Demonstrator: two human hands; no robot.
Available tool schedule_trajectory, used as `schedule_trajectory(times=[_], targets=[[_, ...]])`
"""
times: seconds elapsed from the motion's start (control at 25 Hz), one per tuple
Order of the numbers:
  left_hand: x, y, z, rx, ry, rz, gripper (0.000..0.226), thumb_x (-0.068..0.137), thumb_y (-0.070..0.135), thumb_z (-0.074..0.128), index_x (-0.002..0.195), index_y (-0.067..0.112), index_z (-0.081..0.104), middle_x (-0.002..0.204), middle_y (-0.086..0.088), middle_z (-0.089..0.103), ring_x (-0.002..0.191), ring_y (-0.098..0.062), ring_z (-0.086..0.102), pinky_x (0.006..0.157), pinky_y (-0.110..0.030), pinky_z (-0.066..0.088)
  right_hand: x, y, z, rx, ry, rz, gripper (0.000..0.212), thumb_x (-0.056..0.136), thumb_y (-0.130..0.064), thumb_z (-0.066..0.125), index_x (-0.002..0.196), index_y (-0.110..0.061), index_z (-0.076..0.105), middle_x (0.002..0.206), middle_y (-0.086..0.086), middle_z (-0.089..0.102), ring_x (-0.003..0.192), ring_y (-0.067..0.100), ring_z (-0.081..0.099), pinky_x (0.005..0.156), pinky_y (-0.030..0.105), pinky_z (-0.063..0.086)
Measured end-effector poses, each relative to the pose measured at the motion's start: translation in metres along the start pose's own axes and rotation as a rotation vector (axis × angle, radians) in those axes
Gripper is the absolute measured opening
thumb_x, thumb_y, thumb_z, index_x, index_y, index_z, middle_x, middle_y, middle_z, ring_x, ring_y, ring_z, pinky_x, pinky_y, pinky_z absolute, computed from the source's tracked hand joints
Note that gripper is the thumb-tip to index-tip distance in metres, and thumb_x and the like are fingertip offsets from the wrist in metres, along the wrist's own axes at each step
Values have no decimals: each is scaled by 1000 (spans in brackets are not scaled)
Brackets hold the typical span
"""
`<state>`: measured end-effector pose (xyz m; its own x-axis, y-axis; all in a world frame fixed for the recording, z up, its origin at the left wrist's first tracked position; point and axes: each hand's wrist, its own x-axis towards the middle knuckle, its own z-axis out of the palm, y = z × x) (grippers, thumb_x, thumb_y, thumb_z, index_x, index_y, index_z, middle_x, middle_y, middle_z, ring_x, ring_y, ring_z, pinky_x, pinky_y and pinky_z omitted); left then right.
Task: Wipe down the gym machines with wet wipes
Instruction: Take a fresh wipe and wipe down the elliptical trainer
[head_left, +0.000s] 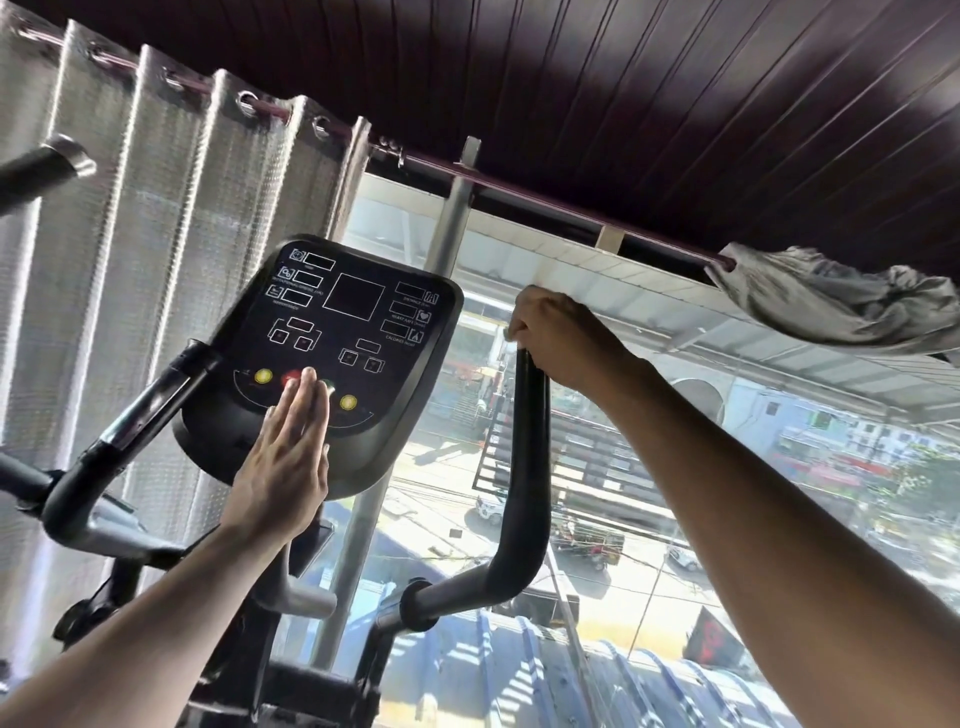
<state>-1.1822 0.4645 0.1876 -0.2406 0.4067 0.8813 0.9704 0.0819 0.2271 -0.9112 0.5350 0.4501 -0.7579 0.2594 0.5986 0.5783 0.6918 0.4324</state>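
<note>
While the left hand (283, 457) lies flat on the console (332, 358), the right hand (556, 335) grips the upright handlebar (530, 457).

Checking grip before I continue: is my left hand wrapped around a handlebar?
No, the left hand lies flat with straight fingers on the console.

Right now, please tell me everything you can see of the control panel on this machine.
The control panel is a black, rounded, plastic-looking board, tilted back towards the person. It carries dark display windows with white outlines, two yellow buttons, and a red one partly covered. The left hand lies flat on its lower part with straight fingers. No wipe is visible under it. It sits between two black handlebars.
</note>
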Motion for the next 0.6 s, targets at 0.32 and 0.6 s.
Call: schedule_trajectory(times=[0.32, 0.6], targets=[[-3, 7, 0, 66, 2, 11, 91, 87, -20, 56, 162, 3, 12, 172, -16, 2, 160, -29, 1, 126, -49, 24, -167, -92, 25, 218, 32, -54, 41, 75, 2, 82, 112, -8, 68, 107, 2, 53, 93, 18, 58, 64, 32, 59], [-1, 7, 1, 67, -4, -21, 84, 91, -17, 55, 162, 3, 15, 172, -17, 5, 160, -31, 5, 126, -48, 26, -146, -70, 28, 370, 244, 52, 19, 94, -1, 68, 113, -2, 68, 104, 6, 55, 89, 24, 65, 74, 42, 60]])
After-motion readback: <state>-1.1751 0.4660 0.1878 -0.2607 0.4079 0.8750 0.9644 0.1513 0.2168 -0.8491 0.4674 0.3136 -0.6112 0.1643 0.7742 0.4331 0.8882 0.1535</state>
